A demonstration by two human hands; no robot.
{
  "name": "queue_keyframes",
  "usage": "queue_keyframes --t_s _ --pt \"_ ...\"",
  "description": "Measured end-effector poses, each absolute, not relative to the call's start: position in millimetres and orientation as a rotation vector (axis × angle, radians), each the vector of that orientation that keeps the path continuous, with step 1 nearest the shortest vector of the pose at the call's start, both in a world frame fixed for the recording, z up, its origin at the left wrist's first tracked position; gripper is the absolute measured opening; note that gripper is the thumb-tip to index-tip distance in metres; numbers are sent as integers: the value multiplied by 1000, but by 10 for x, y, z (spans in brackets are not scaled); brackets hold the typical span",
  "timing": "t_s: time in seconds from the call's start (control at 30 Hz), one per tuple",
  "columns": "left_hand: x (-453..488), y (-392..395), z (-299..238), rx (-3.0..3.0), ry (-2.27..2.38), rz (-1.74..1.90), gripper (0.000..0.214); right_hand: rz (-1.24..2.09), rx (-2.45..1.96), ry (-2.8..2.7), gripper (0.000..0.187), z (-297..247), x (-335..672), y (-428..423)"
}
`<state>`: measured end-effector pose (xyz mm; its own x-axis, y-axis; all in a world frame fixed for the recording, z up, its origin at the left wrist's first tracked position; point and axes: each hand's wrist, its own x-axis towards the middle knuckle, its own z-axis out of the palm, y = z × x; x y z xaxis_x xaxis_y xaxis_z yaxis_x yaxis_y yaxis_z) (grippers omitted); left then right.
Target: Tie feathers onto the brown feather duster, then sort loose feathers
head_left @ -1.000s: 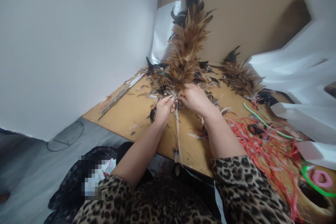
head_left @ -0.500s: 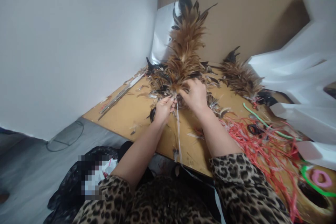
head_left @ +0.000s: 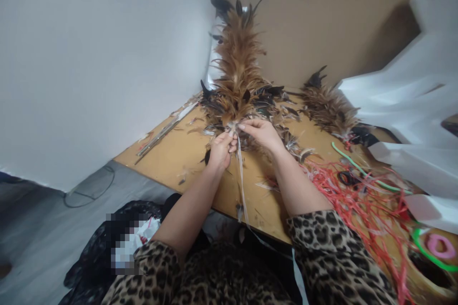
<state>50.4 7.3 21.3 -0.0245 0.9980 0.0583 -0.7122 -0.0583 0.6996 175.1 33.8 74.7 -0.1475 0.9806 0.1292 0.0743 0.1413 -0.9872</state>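
While left hand [head_left: 221, 150] pinches base [head_left: 232, 126], feather bundle [head_left: 236, 64] extends beyond it.

The light's soft and grey. A shadow darkens the wall [head_left: 315, 33] beyond the fingers [head_left: 250, 125], to their right. The feathers [head_left: 236, 57] blur slightly.

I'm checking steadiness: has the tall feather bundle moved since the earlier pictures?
Yes: the tall feather bundle has swung left; its black tip now overlaps the edge of the pale wall.
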Motion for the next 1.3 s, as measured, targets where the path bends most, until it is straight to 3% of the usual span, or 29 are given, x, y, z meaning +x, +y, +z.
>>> queue_keyframes --t_s 0.4,0.7,0.93,1.13,1.3 --pt "572 32 217 854 662 1516 25 1448 -968 -1218 36 602 1645 358" --pt "580 70 152 944 819 1546 28 1396 -1003 -1170 29 566 1609 325" --pt "549 76 148 917 855 1564 27 1346 -1005 -1097 39 492 1505 319" --pt "489 116 189 816 829 1668 31 1742 -991 -1169 43 568 1533 229" --pt "414 124 231 812 834 1693 33 1812 -1071 -1229 32 570 1649 246"
